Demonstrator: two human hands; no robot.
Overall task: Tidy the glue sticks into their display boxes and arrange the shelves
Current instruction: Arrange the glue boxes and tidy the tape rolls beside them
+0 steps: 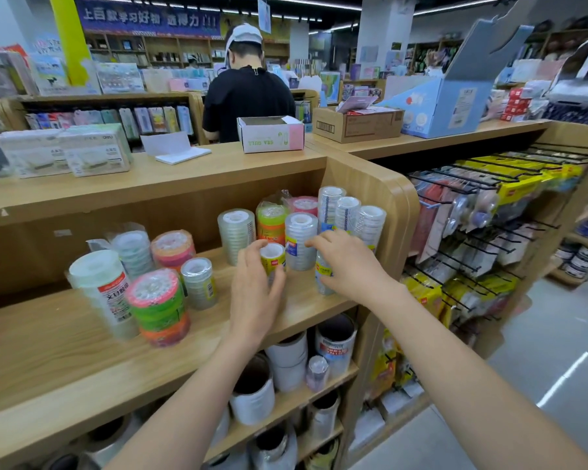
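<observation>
Stacks of tape rolls stand on a wooden shelf. My left hand grips a small clear stack with a yellow label near the shelf's front. My right hand curls round another clear stack with a yellow label at the shelf's right end. Behind them stand more clear stacks and a green-and-orange stack. No glue sticks or display boxes for them can be made out.
Coloured stacks and a tall white-labelled stack stand at the left. Larger rolls fill the shelves below. Boxes sit on the countertop. A person in black stands behind it. Hanging packets line hooks at right.
</observation>
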